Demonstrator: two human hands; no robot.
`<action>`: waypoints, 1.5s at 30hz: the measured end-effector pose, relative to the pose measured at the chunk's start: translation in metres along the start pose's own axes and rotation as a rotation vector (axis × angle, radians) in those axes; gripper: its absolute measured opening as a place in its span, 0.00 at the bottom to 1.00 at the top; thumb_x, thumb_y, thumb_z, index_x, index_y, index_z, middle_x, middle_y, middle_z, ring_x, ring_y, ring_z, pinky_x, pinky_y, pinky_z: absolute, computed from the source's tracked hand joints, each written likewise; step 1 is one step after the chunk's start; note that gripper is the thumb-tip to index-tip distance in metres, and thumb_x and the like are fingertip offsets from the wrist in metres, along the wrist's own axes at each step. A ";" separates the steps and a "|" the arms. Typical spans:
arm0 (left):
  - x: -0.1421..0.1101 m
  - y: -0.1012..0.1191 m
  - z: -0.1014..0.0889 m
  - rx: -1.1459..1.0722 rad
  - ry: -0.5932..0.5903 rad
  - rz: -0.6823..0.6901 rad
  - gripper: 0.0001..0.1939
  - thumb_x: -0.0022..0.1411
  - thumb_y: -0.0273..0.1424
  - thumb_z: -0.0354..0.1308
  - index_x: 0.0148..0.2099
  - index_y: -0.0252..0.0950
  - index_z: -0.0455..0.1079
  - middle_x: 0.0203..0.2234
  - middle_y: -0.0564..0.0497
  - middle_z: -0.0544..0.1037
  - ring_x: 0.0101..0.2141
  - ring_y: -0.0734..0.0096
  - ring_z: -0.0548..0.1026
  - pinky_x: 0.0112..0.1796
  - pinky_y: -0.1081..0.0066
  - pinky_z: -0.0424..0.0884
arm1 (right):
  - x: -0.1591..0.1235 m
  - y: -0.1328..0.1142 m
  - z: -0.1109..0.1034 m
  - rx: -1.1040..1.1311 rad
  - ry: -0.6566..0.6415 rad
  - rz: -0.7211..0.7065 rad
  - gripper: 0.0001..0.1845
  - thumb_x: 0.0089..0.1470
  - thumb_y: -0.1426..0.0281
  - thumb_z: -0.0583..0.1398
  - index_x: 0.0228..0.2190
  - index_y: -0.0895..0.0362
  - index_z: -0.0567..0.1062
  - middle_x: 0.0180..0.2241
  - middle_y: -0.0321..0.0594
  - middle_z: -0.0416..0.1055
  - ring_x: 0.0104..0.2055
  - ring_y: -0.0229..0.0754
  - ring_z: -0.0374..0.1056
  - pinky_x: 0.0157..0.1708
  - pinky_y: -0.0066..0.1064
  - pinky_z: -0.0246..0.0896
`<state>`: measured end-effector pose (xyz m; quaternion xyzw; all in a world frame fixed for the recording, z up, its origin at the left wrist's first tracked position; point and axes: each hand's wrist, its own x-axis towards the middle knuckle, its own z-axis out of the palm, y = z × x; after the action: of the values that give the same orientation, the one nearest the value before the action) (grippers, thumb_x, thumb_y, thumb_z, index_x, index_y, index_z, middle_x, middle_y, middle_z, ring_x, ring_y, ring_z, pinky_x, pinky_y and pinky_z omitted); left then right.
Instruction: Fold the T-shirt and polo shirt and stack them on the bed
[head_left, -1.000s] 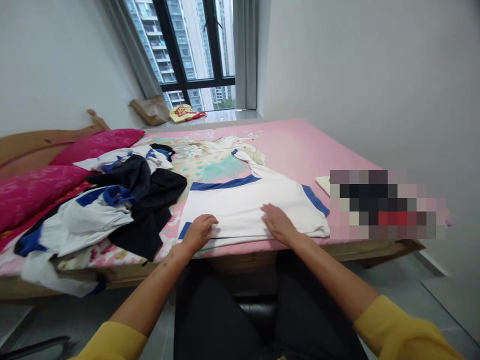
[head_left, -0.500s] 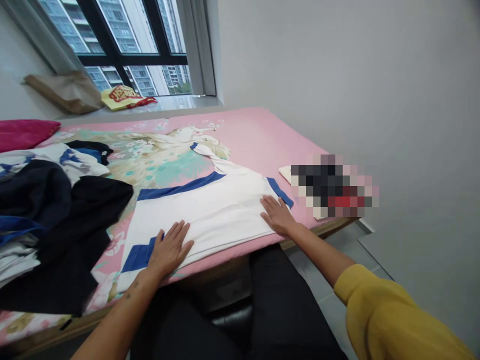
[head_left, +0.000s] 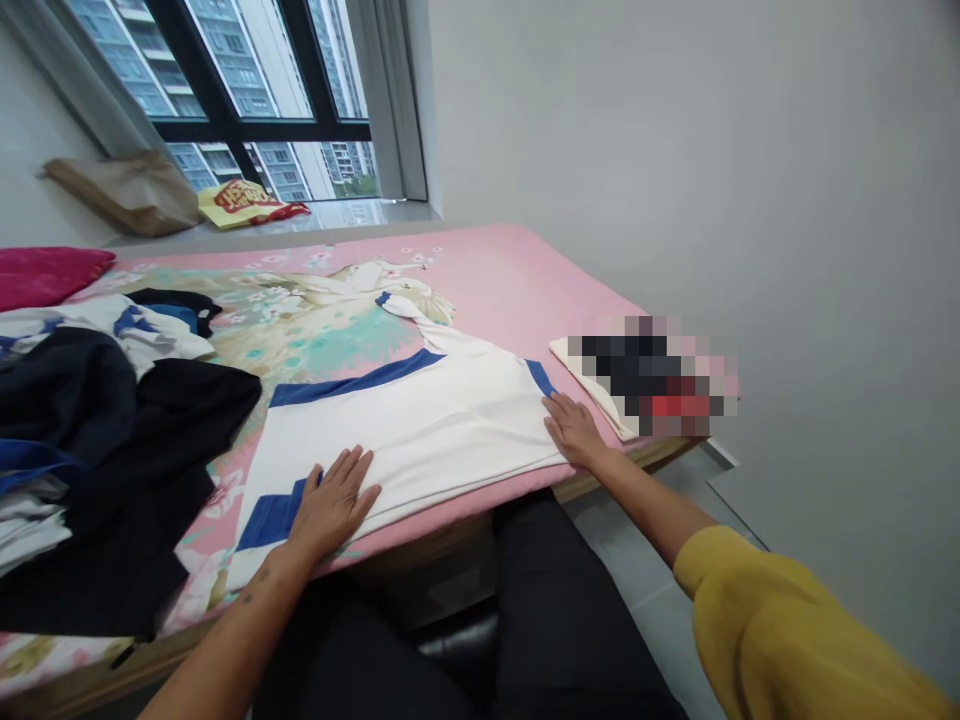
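A white shirt with blue panels (head_left: 420,420) lies spread on the bed (head_left: 487,270), its near edge running along the bed's front. One sleeve with a blue cuff stretches away toward the far side. My left hand (head_left: 335,505) rests flat on the shirt's left part, beside a blue panel, fingers extended. At the shirt's right end, my right hand (head_left: 576,430) lies with fingers outstretched by the blue-edged sleeve, partly covering it. Neither hand grips the cloth.
Left of the shirt is a heap of dark and white clothes (head_left: 105,440), with a magenta cushion-like item (head_left: 52,275) behind. A folded cream garment with a blurred-out print (head_left: 600,390) lies at the right corner. A brown bag (head_left: 135,190) and yellow packet (head_left: 244,203) sit by the window.
My right hand has slid a little to the right across the shirt, over the blue sleeve edge. My left hand stays in place on the cloth. The view has shifted slightly.
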<state>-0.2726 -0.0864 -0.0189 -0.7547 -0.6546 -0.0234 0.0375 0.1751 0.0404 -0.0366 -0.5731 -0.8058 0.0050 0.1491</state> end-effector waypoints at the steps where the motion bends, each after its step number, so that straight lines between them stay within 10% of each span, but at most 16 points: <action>1: 0.000 0.000 0.000 -0.002 -0.001 0.000 0.31 0.65 0.46 0.39 0.66 0.38 0.52 0.64 0.47 0.54 0.63 0.57 0.51 0.59 0.49 0.44 | 0.000 0.003 0.001 0.004 0.004 0.011 0.27 0.63 0.61 0.42 0.58 0.57 0.61 0.61 0.47 0.55 0.63 0.49 0.50 0.59 0.51 0.46; 8: -0.001 0.001 -0.003 -0.010 0.000 -0.002 0.31 0.66 0.46 0.39 0.66 0.38 0.52 0.64 0.48 0.54 0.63 0.58 0.51 0.58 0.49 0.45 | 0.006 -0.015 -0.016 0.008 0.095 -0.004 0.29 0.63 0.61 0.39 0.60 0.62 0.58 0.62 0.47 0.53 0.65 0.47 0.44 0.62 0.45 0.42; 17: -0.007 0.007 -0.011 -0.037 -0.077 -0.023 0.32 0.66 0.47 0.37 0.66 0.38 0.51 0.65 0.47 0.50 0.64 0.59 0.49 0.59 0.48 0.44 | -0.015 -0.073 -0.010 -0.075 -0.095 0.000 0.29 0.63 0.61 0.40 0.62 0.60 0.54 0.64 0.46 0.48 0.66 0.50 0.41 0.61 0.58 0.35; 24: -0.016 -0.002 -0.025 -0.084 -0.133 -0.035 0.32 0.66 0.47 0.37 0.67 0.40 0.49 0.66 0.47 0.46 0.65 0.59 0.45 0.59 0.45 0.38 | 0.025 -0.161 -0.012 0.024 -0.148 -0.414 0.31 0.63 0.57 0.41 0.63 0.57 0.51 0.66 0.40 0.40 0.68 0.46 0.34 0.64 0.49 0.33; 32: -0.024 -0.047 -0.025 -0.267 -0.109 -0.177 0.27 0.65 0.48 0.40 0.61 0.45 0.61 0.60 0.47 0.63 0.60 0.56 0.59 0.58 0.42 0.47 | 0.038 -0.158 0.016 0.044 -0.318 -0.396 0.30 0.62 0.56 0.43 0.60 0.55 0.60 0.62 0.42 0.53 0.65 0.48 0.46 0.62 0.50 0.43; 37: 0.030 -0.107 -0.021 -0.313 0.085 -0.283 0.21 0.64 0.34 0.42 0.52 0.35 0.70 0.51 0.44 0.73 0.53 0.64 0.69 0.56 0.61 0.61 | 0.078 -0.154 0.021 0.141 -0.096 -0.425 0.26 0.63 0.59 0.42 0.54 0.56 0.67 0.59 0.43 0.61 0.63 0.47 0.52 0.60 0.45 0.50; 45: 0.115 -0.191 -0.001 -0.236 0.121 -0.387 0.25 0.59 0.26 0.45 0.58 0.39 0.65 0.56 0.44 0.67 0.57 0.57 0.63 0.55 0.59 0.60 | 0.099 -0.132 0.063 0.117 0.032 -0.282 0.24 0.61 0.63 0.45 0.56 0.54 0.64 0.59 0.40 0.59 0.63 0.46 0.51 0.61 0.46 0.47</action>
<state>-0.4453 0.0536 -0.0029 -0.6114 -0.7765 -0.1515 -0.0169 0.0086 0.0966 -0.0502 -0.4446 -0.8741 0.0219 0.1944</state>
